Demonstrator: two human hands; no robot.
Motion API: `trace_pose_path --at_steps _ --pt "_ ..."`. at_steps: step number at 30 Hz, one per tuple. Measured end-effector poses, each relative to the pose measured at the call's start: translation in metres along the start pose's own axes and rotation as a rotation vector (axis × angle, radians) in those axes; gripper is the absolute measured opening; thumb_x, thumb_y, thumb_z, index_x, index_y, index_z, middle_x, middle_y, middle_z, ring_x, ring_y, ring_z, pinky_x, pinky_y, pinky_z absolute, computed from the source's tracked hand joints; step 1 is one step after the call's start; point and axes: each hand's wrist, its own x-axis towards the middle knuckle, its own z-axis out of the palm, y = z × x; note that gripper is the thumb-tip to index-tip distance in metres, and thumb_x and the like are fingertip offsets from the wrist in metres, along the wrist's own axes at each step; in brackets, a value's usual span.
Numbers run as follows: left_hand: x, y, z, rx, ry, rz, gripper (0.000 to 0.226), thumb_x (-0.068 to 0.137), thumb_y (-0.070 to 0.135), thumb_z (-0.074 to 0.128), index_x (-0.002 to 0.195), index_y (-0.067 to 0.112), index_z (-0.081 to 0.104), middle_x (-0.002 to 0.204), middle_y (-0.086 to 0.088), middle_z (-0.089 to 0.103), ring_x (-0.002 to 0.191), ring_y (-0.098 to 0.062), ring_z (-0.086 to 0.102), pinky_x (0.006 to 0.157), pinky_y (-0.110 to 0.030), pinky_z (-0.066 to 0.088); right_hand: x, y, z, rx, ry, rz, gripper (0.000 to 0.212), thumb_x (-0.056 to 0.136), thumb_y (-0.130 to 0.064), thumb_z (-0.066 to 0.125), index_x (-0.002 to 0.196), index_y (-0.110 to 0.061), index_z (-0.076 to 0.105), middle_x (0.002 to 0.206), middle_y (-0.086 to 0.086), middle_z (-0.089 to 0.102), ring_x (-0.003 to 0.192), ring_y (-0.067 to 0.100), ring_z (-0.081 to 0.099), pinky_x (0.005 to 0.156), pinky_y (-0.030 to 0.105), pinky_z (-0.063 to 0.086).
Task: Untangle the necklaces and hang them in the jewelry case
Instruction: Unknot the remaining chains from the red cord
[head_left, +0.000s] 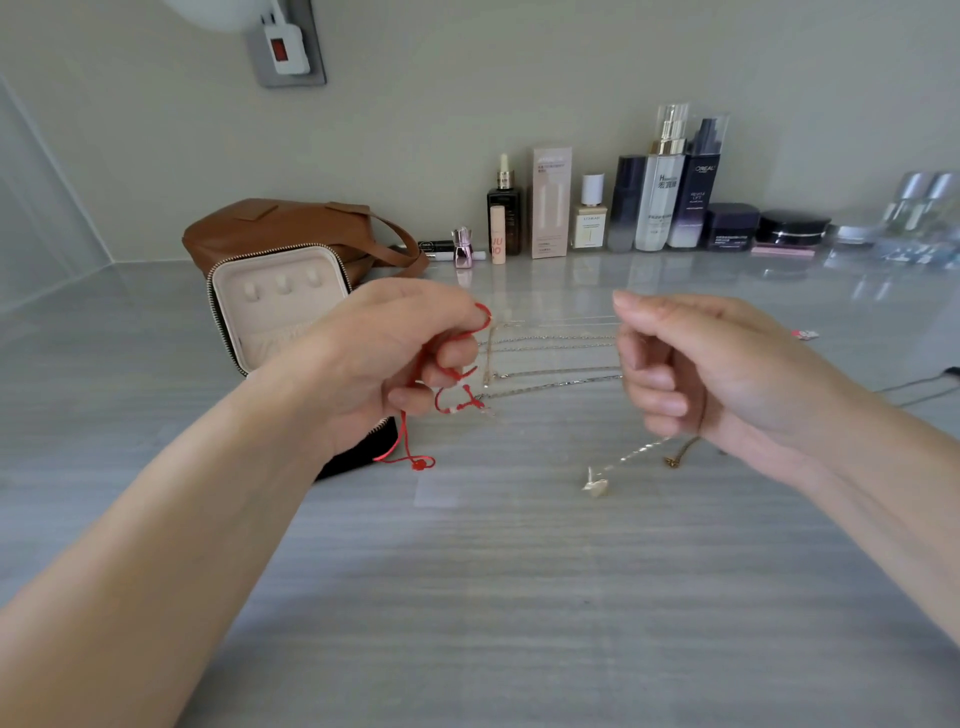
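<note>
Nearest, a pale grey, streaked tabletop (519, 597) under two bare forearms reaching in. Just above it, dangling from the right hand (696, 369): a pale, flat pendant (595, 486) on a silvery chain end, close to the surface, and beside it a small gold charm (671, 461) on a darker strand. Right hand curled into a loose fist, gripping those ends and a bundle of thin silver and gold metal chains (550, 371). Chains stretched roughly level across the gap to the left hand (384, 358), several strands one above another. Left hand curled too, pinching their other ends together with a red cord necklace (402, 436), looped over the fingers and trailing down to a knotted end.

Behind the left hand, open on the tabletop, a small zip-edged jewelry case (270, 306) with cream lining and three pegs in its raised lid. Behind that, a brown leather bag (260, 228). Along the wall, a row of cosmetic bottles and jars (660, 197). Highest up, a white plug (285, 47) in a grey wall socket.
</note>
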Motion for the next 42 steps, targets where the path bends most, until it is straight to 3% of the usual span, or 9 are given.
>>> trace_pose_path --at_steps 11,16,23,26,28,30,33,36,42 --pt "0.009 -0.001 -0.012 -0.033 0.127 -0.043 0.029 0.088 0.015 0.050 0.060 0.021 0.041 0.045 0.008 0.034 0.039 -0.006 0.025 0.041 -0.018 0.008 -0.004 -0.011 -0.018 -0.033 -0.081 -0.029 0.032 0.068 -0.027 0.063 0.039 -0.014 0.059 0.037 0.000 0.044 0.026 0.007 0.030 0.040 0.018 0.008" --pt "0.012 -0.002 -0.017 -0.045 0.185 -0.067 0.031 0.088 0.016 0.049 0.059 0.022 0.039 0.044 0.009 0.031 0.039 -0.006 0.023 0.040 -0.016 0.008 -0.006 -0.016 -0.029 -0.037 -0.182 0.006 0.023 0.054 -0.029 0.076 0.044 -0.012 0.063 0.036 0.000 0.046 0.021 0.004 0.031 0.036 0.007 0.016" --pt "0.014 -0.007 -0.016 0.010 0.204 -0.081 0.027 0.087 0.014 0.052 0.062 0.020 0.042 0.042 0.008 0.036 0.040 -0.007 0.024 0.037 -0.013 0.010 -0.009 -0.020 -0.040 0.015 -0.407 0.008 0.041 0.058 -0.047 0.078 0.078 -0.012 0.072 0.036 -0.003 0.047 0.020 0.001 0.032 0.037 0.003 0.023" --pt "0.012 -0.010 -0.009 -0.001 0.135 -0.084 0.025 0.087 0.013 0.053 0.064 0.018 0.045 0.043 0.007 0.040 0.041 -0.007 0.026 0.037 -0.014 0.010 -0.011 -0.018 -0.039 -0.104 -0.445 0.060 0.044 0.049 -0.052 0.082 0.064 -0.012 0.072 0.042 0.003 0.057 0.026 0.007 0.045 0.034 0.008 0.034" --pt "0.010 -0.010 -0.003 -0.034 0.059 -0.077 0.026 0.088 0.013 0.053 0.063 0.018 0.047 0.044 0.006 0.040 0.041 -0.007 0.026 0.037 -0.015 0.010 -0.013 -0.018 -0.033 -0.315 -0.488 0.050 0.043 0.053 -0.058 0.077 0.058 -0.016 0.073 0.058 0.005 0.068 0.048 0.010 0.062 0.048 0.016 0.047" --pt "0.007 -0.010 0.002 -0.065 -0.009 -0.064 0.028 0.088 0.013 0.053 0.061 0.018 0.048 0.046 0.006 0.040 0.041 -0.007 0.026 0.038 -0.017 0.010 -0.013 -0.016 -0.021 -0.585 -0.446 0.036 0.042 0.060 -0.062 0.071 0.058 -0.020 0.074 0.077 -0.004 0.073 0.070 0.003 0.066 0.070 0.019 0.047" --pt "0.003 -0.008 0.008 -0.106 -0.102 -0.051 0.027 0.088 0.013 0.052 0.061 0.018 0.050 0.047 0.005 0.042 0.041 -0.006 0.027 0.040 -0.019 0.009 -0.009 -0.007 -0.005 -0.783 -0.197 -0.063 0.039 0.056 -0.061 0.064 0.067 -0.024 0.073 0.074 -0.007 0.072 0.065 0.004 0.062 0.067 0.024 0.048" --pt "0.000 -0.008 0.014 -0.112 -0.171 -0.038 0.031 0.087 0.012 0.052 0.056 0.018 0.054 0.048 0.003 0.045 0.041 -0.006 0.028 0.040 -0.019 0.009 -0.001 0.006 0.014 -0.648 0.027 -0.209 0.020 0.067 -0.044 0.071 0.080 -0.029 0.068 0.074 -0.007 0.068 0.063 0.001 0.058 0.067 0.025 0.050" --pt "-0.003 -0.007 0.016 -0.073 -0.188 -0.035 0.026 0.087 0.012 0.052 0.061 0.016 0.053 0.046 0.004 0.043 0.039 -0.006 0.028 0.039 -0.018 0.010 0.007 0.011 0.023 -0.497 0.052 -0.280 0.004 0.076 -0.022 0.071 0.075 -0.026 0.071 0.077 0.001 0.072 0.075 0.021 0.065 0.074 0.035 0.052"
